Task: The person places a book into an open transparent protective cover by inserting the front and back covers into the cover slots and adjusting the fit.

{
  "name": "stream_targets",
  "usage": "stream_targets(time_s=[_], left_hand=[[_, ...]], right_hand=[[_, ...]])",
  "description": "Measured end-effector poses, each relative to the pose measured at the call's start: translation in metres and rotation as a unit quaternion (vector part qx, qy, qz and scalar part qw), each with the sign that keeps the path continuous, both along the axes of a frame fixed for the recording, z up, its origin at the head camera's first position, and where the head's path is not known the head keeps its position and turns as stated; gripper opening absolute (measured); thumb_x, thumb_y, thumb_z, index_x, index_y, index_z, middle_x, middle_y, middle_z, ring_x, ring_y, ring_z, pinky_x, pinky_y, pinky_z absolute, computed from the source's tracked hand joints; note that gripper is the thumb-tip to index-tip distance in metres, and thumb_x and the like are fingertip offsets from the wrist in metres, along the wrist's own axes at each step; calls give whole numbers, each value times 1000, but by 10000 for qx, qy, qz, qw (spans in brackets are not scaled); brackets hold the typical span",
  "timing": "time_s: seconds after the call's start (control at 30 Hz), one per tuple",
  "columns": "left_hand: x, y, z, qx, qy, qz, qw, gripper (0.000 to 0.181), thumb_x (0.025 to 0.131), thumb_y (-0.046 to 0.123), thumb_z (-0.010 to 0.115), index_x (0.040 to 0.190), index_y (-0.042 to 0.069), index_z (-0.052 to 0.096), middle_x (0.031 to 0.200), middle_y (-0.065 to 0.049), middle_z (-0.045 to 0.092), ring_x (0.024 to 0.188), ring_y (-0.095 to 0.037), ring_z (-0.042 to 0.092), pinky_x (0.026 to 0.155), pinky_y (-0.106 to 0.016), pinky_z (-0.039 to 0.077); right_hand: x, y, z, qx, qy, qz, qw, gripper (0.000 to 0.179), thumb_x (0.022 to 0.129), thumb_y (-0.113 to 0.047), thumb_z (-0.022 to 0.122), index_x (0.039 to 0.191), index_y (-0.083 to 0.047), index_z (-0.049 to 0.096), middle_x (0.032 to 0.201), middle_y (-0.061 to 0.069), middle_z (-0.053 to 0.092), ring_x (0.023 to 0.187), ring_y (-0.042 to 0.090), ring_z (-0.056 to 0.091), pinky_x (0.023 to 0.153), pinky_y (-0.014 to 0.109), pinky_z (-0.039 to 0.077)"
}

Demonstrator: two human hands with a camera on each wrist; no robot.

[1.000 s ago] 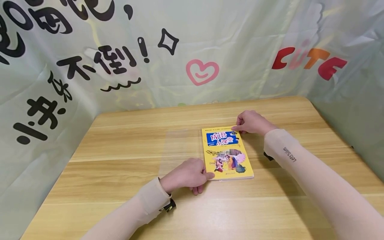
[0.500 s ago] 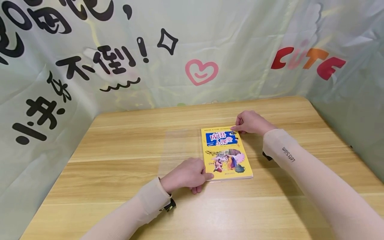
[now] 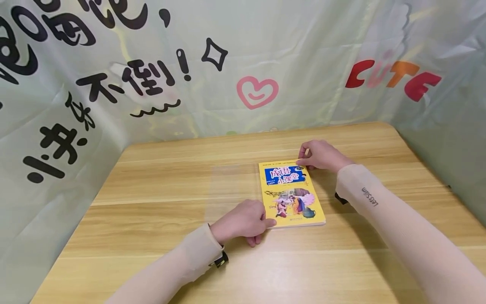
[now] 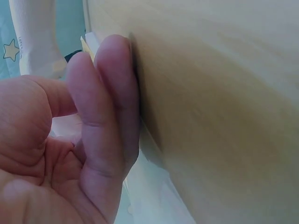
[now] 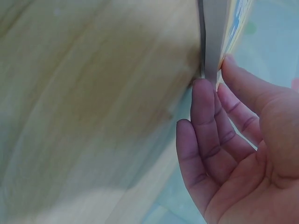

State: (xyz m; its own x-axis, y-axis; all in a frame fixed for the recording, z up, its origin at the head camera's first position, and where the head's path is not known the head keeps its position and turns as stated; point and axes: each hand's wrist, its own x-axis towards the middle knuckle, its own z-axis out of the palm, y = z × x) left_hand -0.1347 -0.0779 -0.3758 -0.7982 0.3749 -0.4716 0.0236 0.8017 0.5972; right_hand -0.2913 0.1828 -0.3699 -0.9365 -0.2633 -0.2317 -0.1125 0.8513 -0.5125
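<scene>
A yellow paperback book [image 3: 290,192] with a blue title panel lies face up on the wooden table, right of the middle. Its lower left corner is gripped by my left hand [image 3: 243,220], thumb on the cover and other fingers curled below. At the upper right corner my right hand [image 3: 322,155] pinches the book; in the right wrist view the thumb is on the cover and fingertips meet the page edges [image 5: 216,37]. A clear plastic sheet [image 3: 231,181] extends left from the book, partly behind my left hand. The left wrist view shows curled fingers [image 4: 107,121] against the tabletop.
The wooden table [image 3: 152,185] extends around the book on all sides. A pale printed curtain [image 3: 296,63] with lettering and a pink heart hangs along its back and sides.
The head view has shifted slightly, so everything appears a little further right. Both hands keep the same hold on the book, which stays in place.
</scene>
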Motion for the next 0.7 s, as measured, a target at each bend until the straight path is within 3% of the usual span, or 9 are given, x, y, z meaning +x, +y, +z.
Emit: stream_targets(time_s=[0.4, 0.7], left_hand=[[-7, 13, -2, -56, 135, -149, 9998, 47, 107, 34, 69, 69, 6, 66, 52, -4, 66, 43, -16, 65, 46, -26, 56], [-8, 17, -2, 12, 85, -171, 9998, 47, 108, 34, 67, 70, 6, 66, 54, -5, 66, 43, -16, 64, 45, -25, 54]], right_hand=[[-3, 11, 3, 290, 78, 32, 9995, 22, 102, -27, 77, 109, -7, 70, 90, 9, 72, 75, 22, 63, 71, 32, 49], [-3, 15, 5, 194, 2, -76, 9998, 32, 102, -28, 77, 120, -2, 69, 97, 13, 73, 78, 22, 65, 72, 29, 53]])
